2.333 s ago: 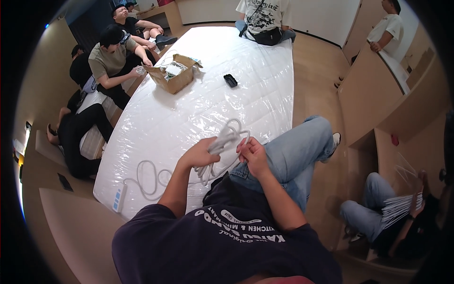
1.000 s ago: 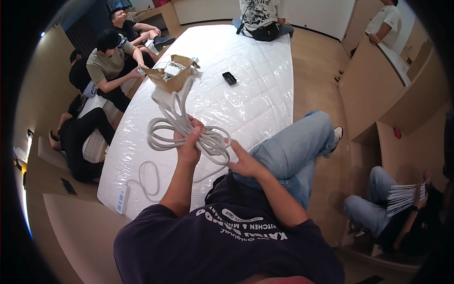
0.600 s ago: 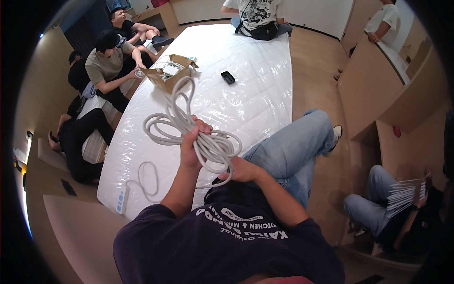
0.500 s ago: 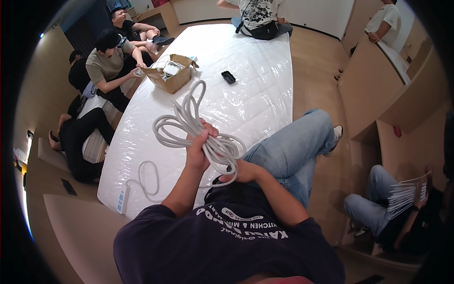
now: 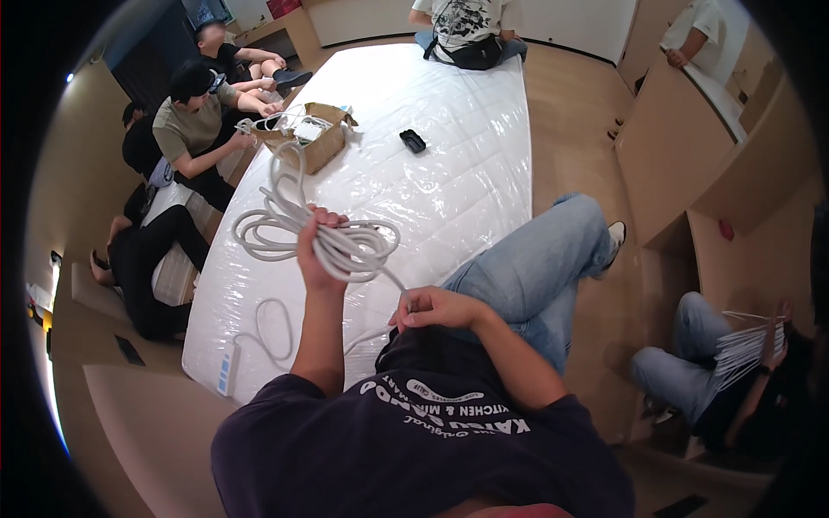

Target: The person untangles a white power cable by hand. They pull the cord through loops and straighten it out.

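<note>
Loops of thick pale grey cable (image 5: 268,231) are bunched in my left hand (image 5: 321,250), its fingers wrapped round the middle of the coil. Some loops stick out to the left and one points away from me. My right hand (image 5: 436,309) sits lower and closer to my body, pinching the length of cable that runs down from the coil. Past my left forearm, on the plastic-wrapped mattress (image 5: 449,203), lies a white power strip (image 5: 227,369) with blue sockets. A thin curved stretch of its cord (image 5: 281,332) rests beside it.
Beyond the coil stands an open cardboard box (image 5: 324,148) holding white cords. A small black tray (image 5: 414,141) lies to its right. Several people sit around the mattress; one at the lower right holds a bundle of white strands (image 5: 738,354). Wooden cabinets (image 5: 682,147) line the right side.
My left hand has moved left and away from me with the coil, apart from my right hand. A length of cable now stretches between the two hands. The person by the box has shifted their hands.
</note>
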`<action>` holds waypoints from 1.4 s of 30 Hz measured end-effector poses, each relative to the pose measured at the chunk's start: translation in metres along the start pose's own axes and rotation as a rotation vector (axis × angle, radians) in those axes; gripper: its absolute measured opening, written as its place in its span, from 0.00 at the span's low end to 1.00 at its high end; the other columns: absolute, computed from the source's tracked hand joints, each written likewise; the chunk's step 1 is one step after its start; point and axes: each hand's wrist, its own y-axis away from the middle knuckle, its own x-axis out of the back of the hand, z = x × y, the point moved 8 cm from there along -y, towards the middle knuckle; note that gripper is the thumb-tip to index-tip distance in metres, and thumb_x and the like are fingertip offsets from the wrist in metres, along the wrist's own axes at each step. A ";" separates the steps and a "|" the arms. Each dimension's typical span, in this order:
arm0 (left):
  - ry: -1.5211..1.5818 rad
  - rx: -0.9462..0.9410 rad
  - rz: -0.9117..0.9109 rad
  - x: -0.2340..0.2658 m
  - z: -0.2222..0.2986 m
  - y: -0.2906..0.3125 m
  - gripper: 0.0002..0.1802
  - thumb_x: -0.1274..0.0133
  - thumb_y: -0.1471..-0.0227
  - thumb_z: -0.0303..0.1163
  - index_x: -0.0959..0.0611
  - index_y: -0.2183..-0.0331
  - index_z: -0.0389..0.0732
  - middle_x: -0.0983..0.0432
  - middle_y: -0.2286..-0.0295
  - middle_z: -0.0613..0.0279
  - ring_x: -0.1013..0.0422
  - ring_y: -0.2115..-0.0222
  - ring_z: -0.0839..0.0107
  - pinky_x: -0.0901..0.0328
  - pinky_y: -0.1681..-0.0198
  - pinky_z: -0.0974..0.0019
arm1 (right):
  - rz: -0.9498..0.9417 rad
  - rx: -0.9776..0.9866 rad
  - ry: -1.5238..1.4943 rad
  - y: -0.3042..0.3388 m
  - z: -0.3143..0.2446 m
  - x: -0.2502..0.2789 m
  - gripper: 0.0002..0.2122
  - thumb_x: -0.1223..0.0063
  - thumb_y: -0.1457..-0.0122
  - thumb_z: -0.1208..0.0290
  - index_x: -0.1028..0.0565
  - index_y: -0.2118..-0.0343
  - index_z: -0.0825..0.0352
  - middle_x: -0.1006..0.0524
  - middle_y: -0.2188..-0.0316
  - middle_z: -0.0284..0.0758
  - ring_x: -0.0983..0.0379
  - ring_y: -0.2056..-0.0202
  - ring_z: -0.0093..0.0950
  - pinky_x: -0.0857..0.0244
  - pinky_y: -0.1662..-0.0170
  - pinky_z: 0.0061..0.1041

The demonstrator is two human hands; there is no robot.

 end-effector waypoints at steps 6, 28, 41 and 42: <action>0.556 0.203 -0.222 -0.032 0.018 -0.003 0.13 0.54 0.47 0.29 0.32 0.59 0.35 0.37 0.75 0.69 0.36 0.73 0.79 0.40 0.58 0.67 | 0.325 -0.005 0.090 0.002 0.009 0.028 0.08 0.45 0.41 0.69 0.27 0.65 0.68 0.24 0.71 0.27 0.32 0.66 0.14 0.39 0.62 0.16; -1.222 0.741 -0.782 0.009 -0.102 0.059 0.26 0.40 0.63 0.23 0.24 0.57 0.37 0.24 0.66 0.58 0.28 0.66 0.71 0.32 0.62 0.67 | 0.813 0.326 0.081 0.023 -0.007 0.069 0.18 0.44 0.47 0.81 0.32 0.53 0.68 0.24 0.60 0.34 0.27 0.58 0.22 0.31 0.56 0.22; -1.610 -0.135 -0.835 -0.033 -0.084 0.061 0.25 0.36 0.61 0.36 0.20 0.57 0.46 0.29 0.60 0.54 0.35 0.55 0.54 0.42 0.48 0.56 | 0.578 0.200 0.068 0.014 0.007 0.064 0.22 0.39 0.47 0.72 0.32 0.49 0.67 0.25 0.58 0.33 0.28 0.56 0.23 0.33 0.53 0.25; -1.600 -0.057 -0.874 -0.031 -0.089 0.062 0.26 0.36 0.62 0.37 0.21 0.56 0.45 0.28 0.58 0.53 0.33 0.55 0.54 0.41 0.48 0.56 | 0.572 0.209 0.029 0.014 0.012 0.066 0.22 0.39 0.48 0.71 0.31 0.50 0.67 0.25 0.58 0.33 0.29 0.55 0.24 0.33 0.53 0.25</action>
